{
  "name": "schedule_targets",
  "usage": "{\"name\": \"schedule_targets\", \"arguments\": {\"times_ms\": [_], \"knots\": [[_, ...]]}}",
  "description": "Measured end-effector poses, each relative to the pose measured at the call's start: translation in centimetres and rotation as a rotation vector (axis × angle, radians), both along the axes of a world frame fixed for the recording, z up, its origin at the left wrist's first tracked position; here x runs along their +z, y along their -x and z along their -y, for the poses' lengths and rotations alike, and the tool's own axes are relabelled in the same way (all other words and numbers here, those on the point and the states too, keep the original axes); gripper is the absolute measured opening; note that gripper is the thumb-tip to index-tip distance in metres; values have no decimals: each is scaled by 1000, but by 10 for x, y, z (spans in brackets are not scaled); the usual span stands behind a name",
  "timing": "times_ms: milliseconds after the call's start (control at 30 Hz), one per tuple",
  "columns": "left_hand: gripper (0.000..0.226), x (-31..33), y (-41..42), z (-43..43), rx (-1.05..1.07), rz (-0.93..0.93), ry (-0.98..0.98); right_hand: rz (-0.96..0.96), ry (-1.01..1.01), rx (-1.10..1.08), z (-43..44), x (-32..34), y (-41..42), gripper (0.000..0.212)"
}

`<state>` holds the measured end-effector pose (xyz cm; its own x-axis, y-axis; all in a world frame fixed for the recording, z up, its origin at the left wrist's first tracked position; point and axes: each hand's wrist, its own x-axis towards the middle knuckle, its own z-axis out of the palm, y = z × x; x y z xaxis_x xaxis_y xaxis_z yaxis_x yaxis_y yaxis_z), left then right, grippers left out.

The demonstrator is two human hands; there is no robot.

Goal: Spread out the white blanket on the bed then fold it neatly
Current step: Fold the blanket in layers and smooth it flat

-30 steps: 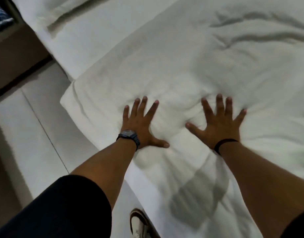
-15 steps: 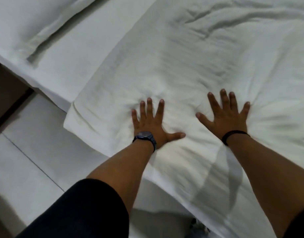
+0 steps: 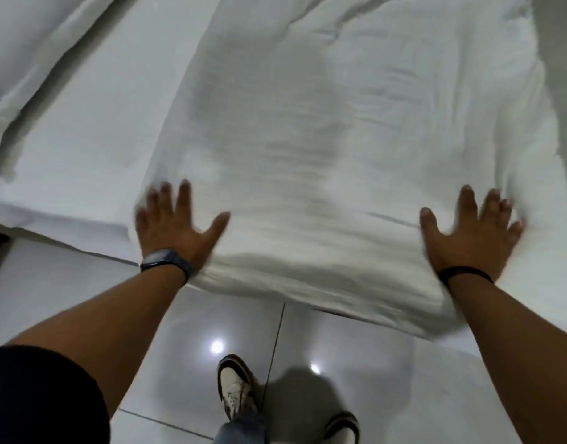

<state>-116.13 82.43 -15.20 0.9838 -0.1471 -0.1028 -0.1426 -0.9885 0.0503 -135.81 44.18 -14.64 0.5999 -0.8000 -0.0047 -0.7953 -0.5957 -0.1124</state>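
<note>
The left hand point(image 3: 176, 224) is laid palm-down on the near left corner of the white blanket point(image 3: 307, 149), fingers spread wide and thumb splayed toward the middle; nothing is gripped. The fingertips are blurred. A dark wristwatch point(image 3: 166, 262) is worn on the left wrist, and a black sleeve point(image 3: 41, 395) covers the upper arm at the lower left edge of the view.

The right hand point(image 3: 471, 233) is likewise pressed flat on the near right part of the blanket, fingers fanned open and thumb pointing inward, with no fabric pinched. A thin black band point(image 3: 464, 274) is seen around the right wrist. The two hands are held well apart, one near each side of the blanket.

The blanket is seen lying on the bed point(image 3: 93, 123) as a long strip running away from the person, its surface lightly creased and its thick near edge hanging just over the bed's edge between the wrists. Whether it is folded into layers cannot be told for certain from the blur. Bare sheet is exposed to the left of the blanket, and a pillow point(image 3: 25, 59) is partly visible at the upper left.

Below the bed edge, glossy grey floor tiles point(image 3: 355, 363) are recorded, carrying two bright light reflections. A white shoe with dark trim point(image 3: 234, 389) and a second shoe point(image 3: 343, 427) are seen on the tiles, with a jeans cuff point(image 3: 243, 431) at the bottom edge
</note>
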Motion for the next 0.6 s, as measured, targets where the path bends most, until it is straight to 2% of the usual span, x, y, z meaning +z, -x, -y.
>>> {"name": "schedule_targets", "arguments": {"times_ms": [100,267,500,600], "knots": [[106,-5,2,-2,127,-17,24,44,28,-175,-4,-3,6,85],[115,-5,3,12,354,-48,199,90,-37,-429,-19,-9,32,89],[111,-4,6,15,357,-37,203,222,-146,-582,-51,-14,45,88],[109,-3,7,12,352,-40,248,342,-151,-653,-53,-11,47,102]]}}
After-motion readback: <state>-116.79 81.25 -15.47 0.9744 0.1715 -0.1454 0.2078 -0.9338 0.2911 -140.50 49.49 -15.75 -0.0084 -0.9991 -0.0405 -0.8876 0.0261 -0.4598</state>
